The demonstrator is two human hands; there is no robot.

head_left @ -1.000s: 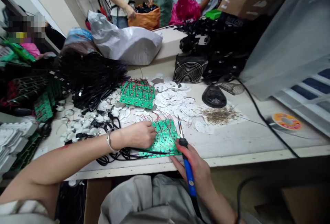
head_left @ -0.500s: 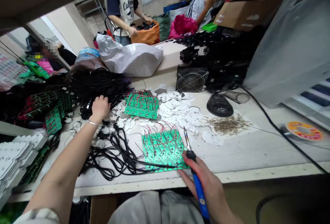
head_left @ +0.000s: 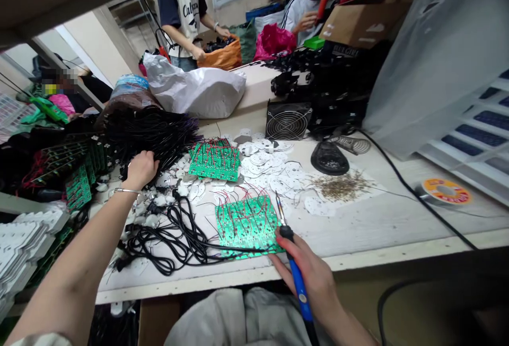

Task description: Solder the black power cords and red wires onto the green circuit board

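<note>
My right hand (head_left: 308, 266) is closed around the blue handle of a soldering iron (head_left: 299, 282), its metal tip pointing up and away from me. Its fingertips reach the near right corner of a green circuit board panel (head_left: 248, 224) with red and black wires. Black cables (head_left: 191, 229) lie coiled left of that panel, and some cross its near edge. At the front edge of a heap of black cables (head_left: 159, 128), my left hand (head_left: 143, 170) has its fingers curled; what is in them is hidden. A second green panel (head_left: 214, 163) lies farther back.
White round discs (head_left: 264, 163) spread behind the panels. A small fan (head_left: 288, 120), a black dish (head_left: 329, 158), a coiled iron stand (head_left: 352, 145) and a solder spool (head_left: 445, 192) stand to the right. White casings (head_left: 27, 245) are stacked at left. Co-workers are across the table.
My left hand has shifted slightly toward me and its fingers look more curled. The right hand keeps hold of the soldering iron. The whole view has swung a little to the right.
</note>
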